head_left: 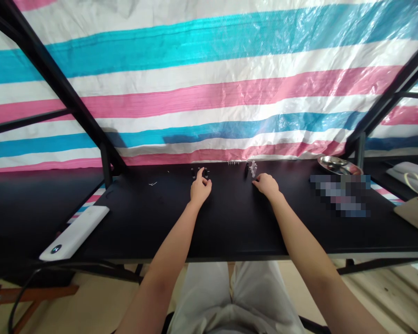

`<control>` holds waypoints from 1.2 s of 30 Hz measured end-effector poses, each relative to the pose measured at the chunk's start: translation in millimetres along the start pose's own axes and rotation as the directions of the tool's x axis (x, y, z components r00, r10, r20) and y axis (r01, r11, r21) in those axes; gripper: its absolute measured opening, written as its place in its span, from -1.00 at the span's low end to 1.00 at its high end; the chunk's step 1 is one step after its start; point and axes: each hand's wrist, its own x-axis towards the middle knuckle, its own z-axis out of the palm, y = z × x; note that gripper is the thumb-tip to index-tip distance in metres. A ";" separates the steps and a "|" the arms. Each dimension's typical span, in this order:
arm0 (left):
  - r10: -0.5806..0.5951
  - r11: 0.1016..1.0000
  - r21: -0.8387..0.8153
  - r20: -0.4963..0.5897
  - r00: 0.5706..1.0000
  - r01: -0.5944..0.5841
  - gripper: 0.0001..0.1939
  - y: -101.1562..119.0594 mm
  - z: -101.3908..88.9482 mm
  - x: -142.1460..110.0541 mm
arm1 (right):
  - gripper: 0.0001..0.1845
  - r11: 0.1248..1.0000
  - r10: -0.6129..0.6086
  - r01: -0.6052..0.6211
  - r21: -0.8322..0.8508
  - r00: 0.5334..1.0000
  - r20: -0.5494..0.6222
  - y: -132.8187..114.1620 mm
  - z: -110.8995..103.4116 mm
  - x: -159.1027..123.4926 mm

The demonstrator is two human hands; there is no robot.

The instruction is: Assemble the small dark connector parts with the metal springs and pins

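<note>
My left hand (200, 189) is over the black tabletop (226, 218), open, its index finger stretched forward among small black parts (194, 173). Whether the finger touches them I cannot tell. To the right, my right hand (267, 185) rests low over the table, loosely curled, thumb and fingers slightly apart, and nothing shows in it. Just beyond its fingertips stands a cluster of small whitish, see-through pieces (253, 169), with a small black part (246, 170) beside it. Several tiny metal pieces (233, 163) line the table's back edge between the hands.
A shiny metal dish (339, 165) sits at the back right, near a pixelated patch. At left lies a white power bank-like block (75, 233). Thin white scraps (153, 184) lie left of my hands. Striped plastic sheeting (209, 93) and black frame bars (61, 83) stand behind.
</note>
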 end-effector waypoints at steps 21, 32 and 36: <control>-0.154 0.954 0.282 0.157 0.975 0.105 -0.32 5.7 5.0 11.4 | -0.71 0.990 -0.128 0.131 -0.044 0.989 0.077 -15.3 -2.3 -27.3; -0.058 0.957 0.280 -0.050 0.997 0.070 -0.76 1.3 6.0 7.6 | -0.71 0.987 -0.153 0.155 -0.038 0.986 0.068 -13.4 1.3 -25.7; -0.078 0.955 0.283 -0.044 0.996 0.087 -0.83 -1.9 5.8 8.3 | -0.72 0.988 -0.149 0.151 -0.029 0.986 0.071 -13.9 0.5 -26.1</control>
